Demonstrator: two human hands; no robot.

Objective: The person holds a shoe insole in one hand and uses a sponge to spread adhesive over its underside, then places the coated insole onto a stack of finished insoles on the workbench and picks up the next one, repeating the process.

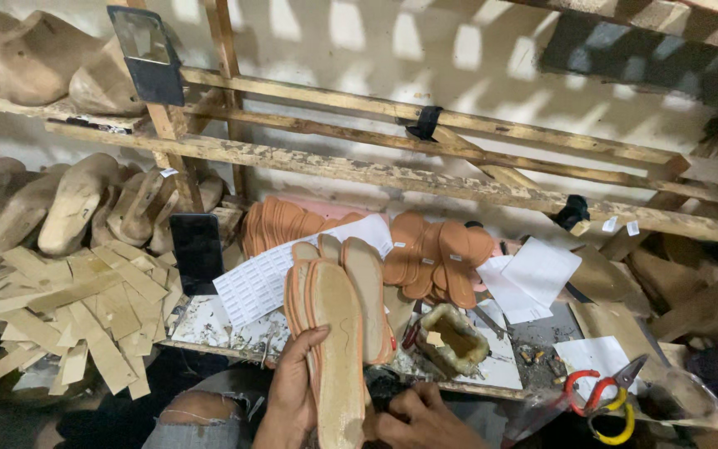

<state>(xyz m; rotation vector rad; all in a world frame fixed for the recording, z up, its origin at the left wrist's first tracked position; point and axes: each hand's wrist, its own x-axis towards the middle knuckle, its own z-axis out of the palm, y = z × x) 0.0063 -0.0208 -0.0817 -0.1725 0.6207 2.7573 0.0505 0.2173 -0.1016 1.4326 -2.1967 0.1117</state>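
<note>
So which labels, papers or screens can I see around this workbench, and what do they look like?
Phone: dark blank screen, propped upright left of the soles.
Printed sheet: white rectangle with rows of small print, behind the sole stack.
Loose papers: plain white sheets, right of the orange soles.
Small tags: white squares on the wooden rail.

A shoemaker's workshop: pale wooden shoe lasts crowd rough timber shelves at ten o'clock, stacked orange leather insoles lie at centre, and red-and-yellow-handled pliers rest on the cluttered bench at four o'clock.
</note>
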